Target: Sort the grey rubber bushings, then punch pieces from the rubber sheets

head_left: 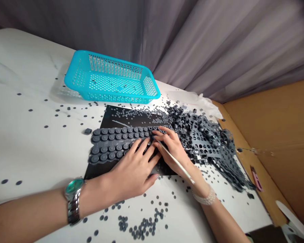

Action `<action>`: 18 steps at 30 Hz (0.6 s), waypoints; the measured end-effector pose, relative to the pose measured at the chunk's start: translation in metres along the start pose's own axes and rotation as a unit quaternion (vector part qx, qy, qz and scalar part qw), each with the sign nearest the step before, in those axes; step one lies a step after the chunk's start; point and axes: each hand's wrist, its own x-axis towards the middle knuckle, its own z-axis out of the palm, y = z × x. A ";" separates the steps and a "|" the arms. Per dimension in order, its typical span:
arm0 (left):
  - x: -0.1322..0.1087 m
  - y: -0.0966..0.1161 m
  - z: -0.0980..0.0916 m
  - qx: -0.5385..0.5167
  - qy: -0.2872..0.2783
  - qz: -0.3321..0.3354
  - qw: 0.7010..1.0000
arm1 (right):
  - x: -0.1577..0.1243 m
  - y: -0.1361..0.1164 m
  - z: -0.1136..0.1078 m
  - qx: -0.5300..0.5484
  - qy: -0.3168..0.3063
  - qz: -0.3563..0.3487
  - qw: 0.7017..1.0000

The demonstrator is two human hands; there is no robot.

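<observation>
A dark grey rubber sheet (111, 147) with rows of raised round buttons lies on a black mat (101, 172). My left hand (134, 168) rests flat over the sheet's right half, fingers spread and pressing on it. Just beside those fingertips, my right hand (173, 152) is closed on a slim, pale, stick-like tool (176, 160), held like a pen. The tool's working tip is hidden by the fingers, so its exact kind cannot be made out. Fingers of both hands nearly meet over the button rows.
Right of the hands is a heap of dark punched rubber scraps (205, 141). A turquoise plastic basket (111, 96) stands behind the mat. Small dark discs (142, 229) are scattered across the white table (40, 152). A pink-handled cutter (256, 180) lies on brown cardboard (273, 135) at right.
</observation>
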 end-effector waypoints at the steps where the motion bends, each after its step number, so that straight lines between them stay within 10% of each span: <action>1: 0.000 0.000 0.000 -0.001 -0.001 0.001 1.000 | 0.000 0.000 0.001 0.000 -0.002 0.001 1.000; 13: 0.000 0.000 0.000 -0.001 -0.002 -0.001 1.000 | 0.000 0.000 0.010 0.027 0.005 0.019 0.999; 18: -0.001 0.000 0.000 0.003 -0.001 -0.003 1.000 | 0.003 0.004 -0.008 -0.031 0.112 0.056 0.992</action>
